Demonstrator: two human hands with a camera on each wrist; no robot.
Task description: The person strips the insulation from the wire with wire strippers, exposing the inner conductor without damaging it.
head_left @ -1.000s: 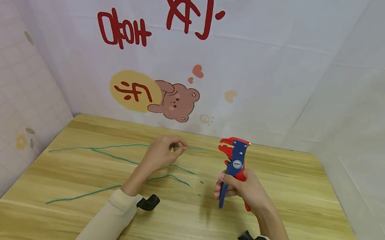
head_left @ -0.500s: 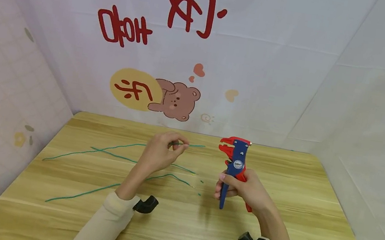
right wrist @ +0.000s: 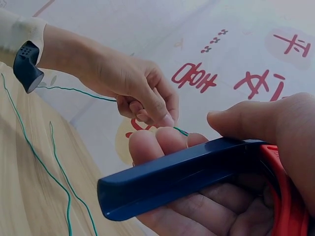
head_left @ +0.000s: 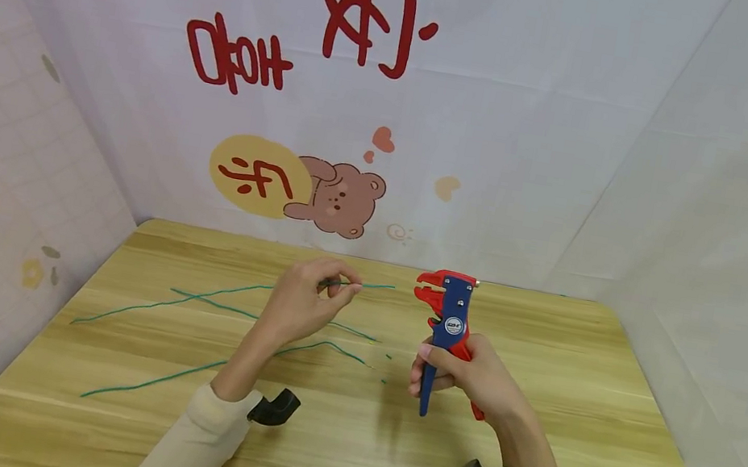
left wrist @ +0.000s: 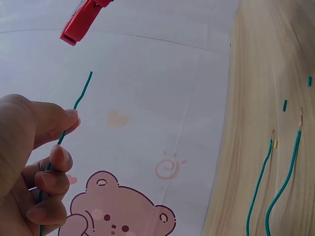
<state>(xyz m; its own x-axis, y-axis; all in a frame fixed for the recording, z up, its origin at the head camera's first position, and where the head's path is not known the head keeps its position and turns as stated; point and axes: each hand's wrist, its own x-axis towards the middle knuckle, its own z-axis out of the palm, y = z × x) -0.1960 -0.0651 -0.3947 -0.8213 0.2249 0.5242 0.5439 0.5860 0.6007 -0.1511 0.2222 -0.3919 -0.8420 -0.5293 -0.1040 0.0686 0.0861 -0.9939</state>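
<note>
My left hand (head_left: pixel 306 300) pinches a green wire (left wrist: pixel 83 91) between thumb and forefinger, its short free end sticking out toward the right. The other fingers curl loosely around the wire's length, which trails off to the left in the head view. In my right hand (head_left: pixel 473 372) is a red and blue wire stripper (head_left: pixel 455 312), held upright by its handles. Its red jaws face left and stand apart, a small distance from the wire's tip. The right wrist view shows the blue handle (right wrist: pixel 167 177) lying across the fingers.
Two more green wires lie on the wooden table (head_left: pixel 530 454), one nearer (head_left: pixel 152 384) and one farther (head_left: pixel 351 331); both have bare copper ends. Small cut green pieces (left wrist: pixel 285 105) and a tiny yellow bit (left wrist: pixel 276 144) lie by those ends. A printed cloth (head_left: pixel 523 126) hangs behind.
The held wire's trailing end has swung toward the near left. Both hands keep their holds, and the wire stripper sits slightly farther left and lower in the head view.
</note>
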